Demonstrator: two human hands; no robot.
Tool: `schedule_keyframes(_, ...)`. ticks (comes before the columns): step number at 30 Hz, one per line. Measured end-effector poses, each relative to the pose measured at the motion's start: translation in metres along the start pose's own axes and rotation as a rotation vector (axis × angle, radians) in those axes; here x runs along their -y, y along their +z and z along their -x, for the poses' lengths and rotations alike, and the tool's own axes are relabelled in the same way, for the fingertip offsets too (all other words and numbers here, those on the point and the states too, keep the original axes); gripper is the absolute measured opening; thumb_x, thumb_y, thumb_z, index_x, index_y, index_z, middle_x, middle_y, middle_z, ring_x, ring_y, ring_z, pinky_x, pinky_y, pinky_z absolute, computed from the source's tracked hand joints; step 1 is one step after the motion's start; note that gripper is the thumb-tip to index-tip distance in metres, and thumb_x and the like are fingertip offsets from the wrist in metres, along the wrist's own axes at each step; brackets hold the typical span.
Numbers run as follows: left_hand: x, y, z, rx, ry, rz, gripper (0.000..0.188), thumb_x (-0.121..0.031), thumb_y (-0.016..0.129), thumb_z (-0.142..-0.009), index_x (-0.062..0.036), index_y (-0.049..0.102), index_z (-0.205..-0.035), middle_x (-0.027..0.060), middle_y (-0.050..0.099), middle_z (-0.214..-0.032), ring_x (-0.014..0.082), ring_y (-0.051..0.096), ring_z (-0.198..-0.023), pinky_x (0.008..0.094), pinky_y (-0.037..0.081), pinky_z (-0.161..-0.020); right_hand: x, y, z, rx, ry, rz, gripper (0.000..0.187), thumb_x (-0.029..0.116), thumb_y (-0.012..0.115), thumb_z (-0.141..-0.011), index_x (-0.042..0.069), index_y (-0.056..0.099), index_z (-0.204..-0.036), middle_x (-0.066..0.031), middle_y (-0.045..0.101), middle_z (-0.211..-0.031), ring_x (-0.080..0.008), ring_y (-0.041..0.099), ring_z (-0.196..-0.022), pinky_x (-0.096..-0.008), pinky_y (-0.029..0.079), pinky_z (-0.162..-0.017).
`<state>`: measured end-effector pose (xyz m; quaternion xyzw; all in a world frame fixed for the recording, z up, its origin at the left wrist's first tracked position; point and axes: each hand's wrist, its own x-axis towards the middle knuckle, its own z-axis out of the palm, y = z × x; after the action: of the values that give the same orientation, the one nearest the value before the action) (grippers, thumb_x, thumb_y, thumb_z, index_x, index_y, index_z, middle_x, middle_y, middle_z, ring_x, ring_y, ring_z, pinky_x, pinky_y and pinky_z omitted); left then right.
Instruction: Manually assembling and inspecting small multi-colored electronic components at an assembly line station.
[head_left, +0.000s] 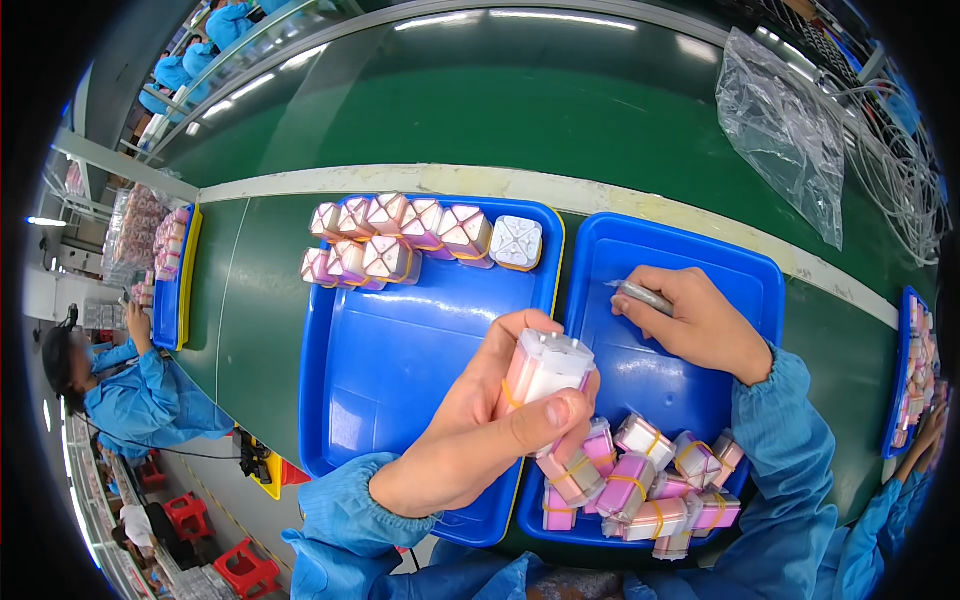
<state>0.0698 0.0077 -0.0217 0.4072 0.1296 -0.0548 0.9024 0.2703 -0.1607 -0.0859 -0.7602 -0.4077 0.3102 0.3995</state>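
Note:
My left hand [485,435] is closed around a pink-and-white block [548,368] with a clear plastic end cap and a yellow rubber band. The capped end points up and away from me, above the gap between two blue trays. A short grey pen-like tool [645,297] with a thin tip is pinched in my right hand [710,325], over the right blue tray [680,245]. The tool's tip points left, apart from the block. Several similar banded blocks [630,485] lie jumbled at that tray's near end.
In the left blue tray [400,350], several blocks [388,215] stand in rows at the far edge, beside a white-topped one [517,243]. A clear plastic bag [780,140] lies across the green bench. Co-workers sit left [145,385] and right [915,480], near more trays.

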Motion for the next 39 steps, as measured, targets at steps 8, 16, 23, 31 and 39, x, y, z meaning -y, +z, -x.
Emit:
schedule_keyframes(8,-0.003,0.004,-0.001,0.009,-0.077,0.045,0.050,-0.048,0.052,-0.105,-0.0085,0.044,-0.135,0.0168,0.058,-0.107,0.0224,0.061,-0.081,0.0357,0.050,-0.073,-0.003,0.000,0.000,-0.004,-0.002,-0.009,0.027,0.027,0.065,-0.099,0.000,0.067,-0.093,-0.0156,0.062,-0.067,-0.0273,0.059,-0.057,-0.0401,0.043,-0.055)
schedule_keyframes(16,-0.004,-0.004,-0.004,0.071,-0.132,0.089,0.047,-0.044,0.051,-0.107,-0.0050,0.039,-0.131,0.0153,0.061,-0.111,0.0214,0.066,-0.094,0.0340,0.056,-0.076,-0.005,0.001,0.000,-0.013,-0.011,-0.023,0.026,0.025,0.065,-0.099,0.000,0.068,-0.094,-0.0152,0.060,-0.067,-0.0251,0.057,-0.056,-0.0391,0.042,-0.055)
schedule_keyframes(23,-0.006,-0.005,-0.004,0.055,-0.144,0.117,0.046,-0.042,0.052,-0.106,-0.0050,0.042,-0.130,0.0146,0.062,-0.110,0.0201,0.066,-0.092,0.0323,0.054,-0.078,-0.004,0.001,0.000,-0.014,-0.007,-0.024,0.025,0.025,0.065,-0.098,0.000,0.068,-0.094,-0.0156,0.060,-0.068,-0.0250,0.056,-0.057,-0.0390,0.042,-0.056)
schedule_keyframes(31,-0.007,-0.006,-0.003,0.025,-0.144,0.139,0.045,-0.041,0.054,-0.106,-0.0048,0.044,-0.130,0.0148,0.063,-0.111,0.0194,0.064,-0.090,0.0324,0.053,-0.080,-0.004,0.001,-0.001,-0.013,-0.001,-0.025,0.026,0.025,0.065,-0.098,0.000,0.067,-0.093,-0.0149,0.061,-0.068,-0.0251,0.056,-0.057,-0.0394,0.043,-0.056)
schedule_keyframes(39,-0.008,-0.005,-0.002,0.017,-0.157,0.154,0.045,-0.041,0.054,-0.105,-0.0045,0.045,-0.130,0.0151,0.063,-0.111,0.0207,0.066,-0.093,0.0332,0.054,-0.081,-0.005,0.001,0.000,-0.017,-0.010,-0.033,0.026,0.026,0.065,-0.099,0.000,0.067,-0.093,-0.0145,0.060,-0.067,-0.0244,0.056,-0.057,-0.0392,0.042,-0.056)
